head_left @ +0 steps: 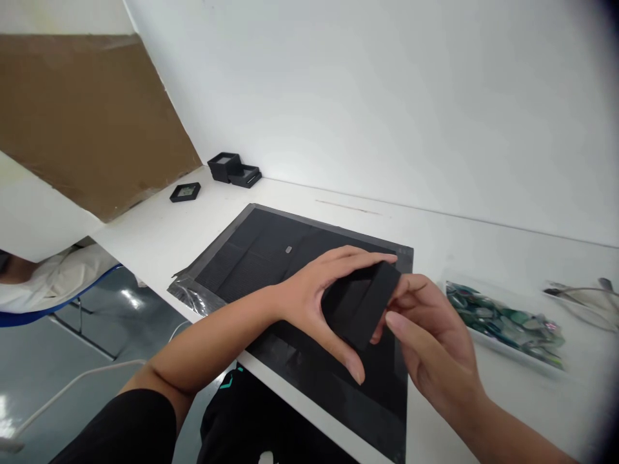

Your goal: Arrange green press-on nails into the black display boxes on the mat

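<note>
To me the black box looks matt plastic, the pebbles near the desk's right end glossy.

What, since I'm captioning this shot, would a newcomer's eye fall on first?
Probably the black box, spanned by the left hand over the black mat, with the right hand at its right-hand end. Next, the glossy green pebbles heaped right of the mat; then a small pale piece lying on the mat.

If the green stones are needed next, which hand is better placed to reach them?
Probably the right hand: it is nearer the green stones, while the left hand is farther away, spread around the black box.
</note>
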`<state>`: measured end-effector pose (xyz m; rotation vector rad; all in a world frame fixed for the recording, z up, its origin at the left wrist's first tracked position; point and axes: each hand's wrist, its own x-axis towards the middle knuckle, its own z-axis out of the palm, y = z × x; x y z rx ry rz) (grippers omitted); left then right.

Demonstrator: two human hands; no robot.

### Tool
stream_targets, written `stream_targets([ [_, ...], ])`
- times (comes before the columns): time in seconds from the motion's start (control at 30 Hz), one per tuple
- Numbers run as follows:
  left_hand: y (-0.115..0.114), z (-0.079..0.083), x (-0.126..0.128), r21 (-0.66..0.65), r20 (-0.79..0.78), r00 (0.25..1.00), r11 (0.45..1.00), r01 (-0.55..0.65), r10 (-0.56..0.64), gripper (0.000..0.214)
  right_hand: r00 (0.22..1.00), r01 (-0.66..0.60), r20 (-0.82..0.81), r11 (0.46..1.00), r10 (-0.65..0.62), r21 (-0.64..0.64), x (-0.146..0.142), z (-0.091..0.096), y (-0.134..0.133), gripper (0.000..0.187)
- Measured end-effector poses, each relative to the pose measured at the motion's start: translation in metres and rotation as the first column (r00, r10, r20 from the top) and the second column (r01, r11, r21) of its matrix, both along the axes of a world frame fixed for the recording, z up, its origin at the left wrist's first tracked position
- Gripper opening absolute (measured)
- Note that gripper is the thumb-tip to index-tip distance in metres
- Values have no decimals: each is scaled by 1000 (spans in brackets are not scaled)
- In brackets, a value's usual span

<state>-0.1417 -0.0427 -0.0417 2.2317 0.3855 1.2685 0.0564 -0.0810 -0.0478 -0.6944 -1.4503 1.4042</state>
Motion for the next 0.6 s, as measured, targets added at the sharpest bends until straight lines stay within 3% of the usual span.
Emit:
stream_targets([
  [0.1,-4,3,-1,-29,-41,999,999,-14,13,123,990,-62,133,990,44,130,2,5,-3,10],
  [0.2,-9,2,-3,-158,-68,996,985,-76,65,121,969,-112,247,932,26,345,2,9,-3,10],
  [0.27,-11,0,-3,-270,-44,995,958,-95,86,122,945,-123,321,843,-62,524,0,7,-2,17],
  [0.33,-12,-4,-2,-345,2,997,936,-72,77,126,912,-90,346,717,-219,692,-3,1,0,31],
  [0.4,-11,-7,0,-380,34,996,923,-61,80,129,878,-69,334,601,-342,796,-6,-6,-1,34],
  [0.47,-10,-10,2,-391,48,992,916,-92,120,127,859,-63,320,537,-400,841,-9,-10,-3,29],
  [0.53,-10,-12,3,-395,48,987,911,-123,154,126,854,-60,325,544,-406,837,-11,-9,-8,25],
  [0.6,-10,-13,3,-397,25,988,909,-127,149,130,869,-49,332,606,-366,794,-13,-4,-12,22],
])
